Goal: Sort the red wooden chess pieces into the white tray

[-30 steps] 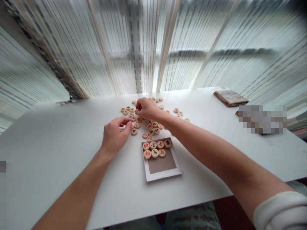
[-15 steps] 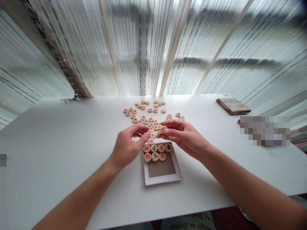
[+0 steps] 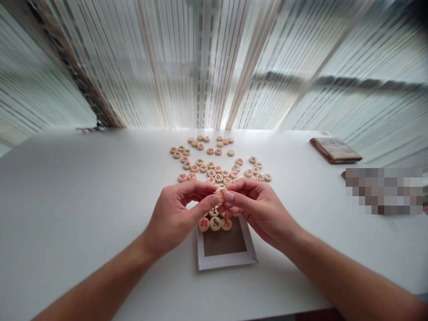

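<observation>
Between the fingertips of my left hand [image 3: 180,214] and my right hand [image 3: 257,207] is a round wooden Chinese chess piece [image 3: 221,194] with a red character. Both hands pinch it above the far end of a shallow white box [image 3: 227,263] with a brown inner floor. In the box lie Chinese chess pieces in rows: a red-marked one [image 3: 203,224], a black-marked one [image 3: 216,224] and another red one [image 3: 226,224] show in the nearer row. My fingers partly hide the row behind them.
Several loose Chinese chess pieces [image 3: 210,165] are scattered on the white table [image 3: 100,187] beyond my hands, some face down. A brown flat box [image 3: 336,150] lies at the far right, near a blurred-out item [image 3: 384,191]. A striped string curtain [image 3: 180,67] hangs behind the table.
My right hand has moved slightly left and down with the piece, and my left fingers have closed on it too. The piece has turned. The view has shifted a little.
</observation>
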`<state>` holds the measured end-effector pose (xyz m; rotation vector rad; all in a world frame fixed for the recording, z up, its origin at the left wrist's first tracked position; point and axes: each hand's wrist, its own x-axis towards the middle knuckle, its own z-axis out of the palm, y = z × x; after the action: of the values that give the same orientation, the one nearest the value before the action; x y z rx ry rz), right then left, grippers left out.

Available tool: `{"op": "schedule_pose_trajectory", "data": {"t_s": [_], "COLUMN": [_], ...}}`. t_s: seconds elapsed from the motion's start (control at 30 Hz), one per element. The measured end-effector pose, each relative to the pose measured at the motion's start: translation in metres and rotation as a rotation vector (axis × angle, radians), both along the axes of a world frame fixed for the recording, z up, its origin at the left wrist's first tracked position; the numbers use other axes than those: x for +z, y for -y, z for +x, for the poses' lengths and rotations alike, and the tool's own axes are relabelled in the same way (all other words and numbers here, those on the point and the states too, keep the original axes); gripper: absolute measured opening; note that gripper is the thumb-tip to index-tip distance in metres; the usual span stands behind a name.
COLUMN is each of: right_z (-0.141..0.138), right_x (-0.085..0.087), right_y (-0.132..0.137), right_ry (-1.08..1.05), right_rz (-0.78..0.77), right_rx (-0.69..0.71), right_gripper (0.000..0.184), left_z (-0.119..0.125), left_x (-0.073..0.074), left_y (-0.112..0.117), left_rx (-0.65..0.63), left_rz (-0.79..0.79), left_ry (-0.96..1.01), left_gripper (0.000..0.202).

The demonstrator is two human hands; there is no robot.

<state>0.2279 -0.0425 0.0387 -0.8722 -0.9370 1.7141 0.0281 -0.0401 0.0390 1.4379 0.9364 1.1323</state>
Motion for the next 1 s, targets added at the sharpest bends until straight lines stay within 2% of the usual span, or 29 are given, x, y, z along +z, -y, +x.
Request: {"op": "schedule_pose_trajectory", "data": {"t_s": [0.23,0.4,0.57,1.0], "right_z": [0.001,0.0,0.001,0.002], "right_x": [0.0,-0.002,-0.002,-0.005], "right_y": [-0.001,0.001,0.001,0.003], "right_ry": [0.007,0.032,0.047,0.116], "right_rz": [0.038,0.116,0.116,0.118], "right_rx": [0.005,-0.033,-0.027,-0.024], "right_gripper": [0.027,0.024,0.026,0.026], "left_z": [0.0,0.003,0.006,0.006], "left_x": [0.001,0.003,0.003,0.003], "left_y": [0.001,0.003,0.006,0.011], "left_rx": [-0.012,0.037,0.061,0.101], "left_rz": [-0.036,-0.013,-0.01,0.119], "left_ry": [0.022,0.02,0.037,-0.132], "left_gripper": [0.017,0.01,0.006,0.004]}}
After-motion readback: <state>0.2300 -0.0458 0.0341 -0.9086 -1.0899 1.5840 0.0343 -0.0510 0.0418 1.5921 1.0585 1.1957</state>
